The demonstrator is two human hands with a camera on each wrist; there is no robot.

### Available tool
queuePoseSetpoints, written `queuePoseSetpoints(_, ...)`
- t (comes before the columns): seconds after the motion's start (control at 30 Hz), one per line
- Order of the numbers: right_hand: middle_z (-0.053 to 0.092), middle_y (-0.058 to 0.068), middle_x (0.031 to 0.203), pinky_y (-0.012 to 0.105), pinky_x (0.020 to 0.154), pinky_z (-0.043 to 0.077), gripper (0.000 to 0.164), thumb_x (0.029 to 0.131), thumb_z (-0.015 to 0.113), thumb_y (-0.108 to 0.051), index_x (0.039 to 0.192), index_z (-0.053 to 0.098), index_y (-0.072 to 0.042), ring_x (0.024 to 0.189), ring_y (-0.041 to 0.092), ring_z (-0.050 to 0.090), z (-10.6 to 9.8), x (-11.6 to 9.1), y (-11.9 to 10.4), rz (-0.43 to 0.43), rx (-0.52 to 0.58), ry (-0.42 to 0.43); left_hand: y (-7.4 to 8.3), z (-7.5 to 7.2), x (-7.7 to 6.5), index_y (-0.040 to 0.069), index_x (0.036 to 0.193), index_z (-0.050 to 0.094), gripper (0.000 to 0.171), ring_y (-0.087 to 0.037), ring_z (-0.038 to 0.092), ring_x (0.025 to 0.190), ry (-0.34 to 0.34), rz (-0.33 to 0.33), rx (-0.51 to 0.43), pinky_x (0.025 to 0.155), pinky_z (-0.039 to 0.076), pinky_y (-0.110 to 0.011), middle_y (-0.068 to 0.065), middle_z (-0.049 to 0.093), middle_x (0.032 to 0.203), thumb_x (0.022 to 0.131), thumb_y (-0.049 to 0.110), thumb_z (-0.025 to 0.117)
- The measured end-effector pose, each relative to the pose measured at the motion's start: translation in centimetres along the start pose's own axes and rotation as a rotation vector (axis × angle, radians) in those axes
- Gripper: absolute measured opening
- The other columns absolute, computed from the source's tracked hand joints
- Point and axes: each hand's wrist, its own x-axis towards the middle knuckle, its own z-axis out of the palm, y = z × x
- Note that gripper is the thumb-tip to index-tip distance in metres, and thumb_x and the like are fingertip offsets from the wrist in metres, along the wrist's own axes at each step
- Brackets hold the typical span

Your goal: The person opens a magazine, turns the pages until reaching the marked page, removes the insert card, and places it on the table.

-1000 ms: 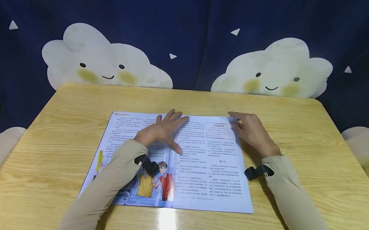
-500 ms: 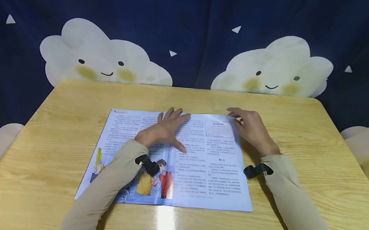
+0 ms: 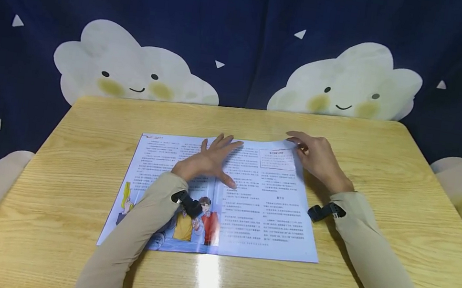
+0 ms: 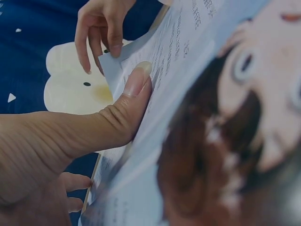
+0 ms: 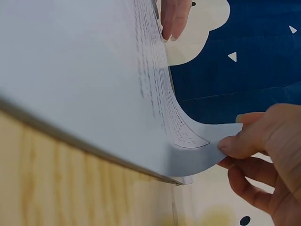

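An open magazine point(image 3: 285, 227) lies on the wooden table, text on its right page and a drawn picture of people low on the left one. My left hand point(image 3: 209, 160) rests spread across the upper middle of it, over the fold, fingers straight. In the left wrist view the left thumb point(image 4: 127, 113) lies on the paper. At the upper right corner, my right hand point(image 3: 317, 159) pinches the page corner between thumb and fingers. The right wrist view shows that page corner point(image 5: 211, 146) curled up off the sheets beneath, held by the right hand point(image 5: 263, 155).
The wooden table point(image 3: 382, 182) extends around the magazine on all sides. Behind it hangs a dark blue curtain point(image 3: 245, 30) with smiling clouds and small white triangles. Both wrists wear black straps with small cameras. Light glares on the table near the front.
My right hand has taken hold of the upper right page corner and lifted it a little. The left hand stays spread over the fold.
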Motion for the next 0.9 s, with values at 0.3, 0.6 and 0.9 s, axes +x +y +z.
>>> queuePoseSetpoints(0.3,0.069,0.011,0.114,0.038,0.068,0.053,0.050,0.083,0.061,0.016,0.127,0.061,-0.007,0.081,0.027,0.069,-0.4,0.0,-0.3,-0.019,0.077,0.115,-0.3,0.1,0.2,0.027,0.156,0.012,0.124,-0.029,-0.011,0.147,-0.003,0.048,-0.043,0.111,-0.010,-0.060,-0.007,-0.001,0.162,0.061,0.045,0.089)
queuePoseSetpoints(0.6,0.071,0.014,0.107,0.030,0.067,0.052,0.052,0.082,0.064,0.016,0.128,0.061,-0.009,0.083,0.029,0.070,-0.5,-0.3,-0.3,0.048,0.196,0.156,-0.6,0.3,0.2,0.025,0.157,0.010,0.125,-0.028,-0.010,0.147,-0.001,0.090,-0.075,0.111,-0.012,-0.060,-0.009,-0.001,0.162,0.061,0.045,0.089)
queuePoseSetpoints(0.9,0.073,0.011,0.098,0.021,0.066,0.047,0.039,0.085,0.066,0.011,0.118,0.068,-0.008,0.081,0.021,0.067,-1.2,-0.1,-0.7,0.121,0.342,0.211,-0.7,0.3,0.0,0.025,0.157,0.006,0.130,-0.030,-0.009,0.147,0.017,0.080,-0.068,0.112,-0.012,-0.057,-0.011,-0.001,0.162,0.059,0.048,0.089)
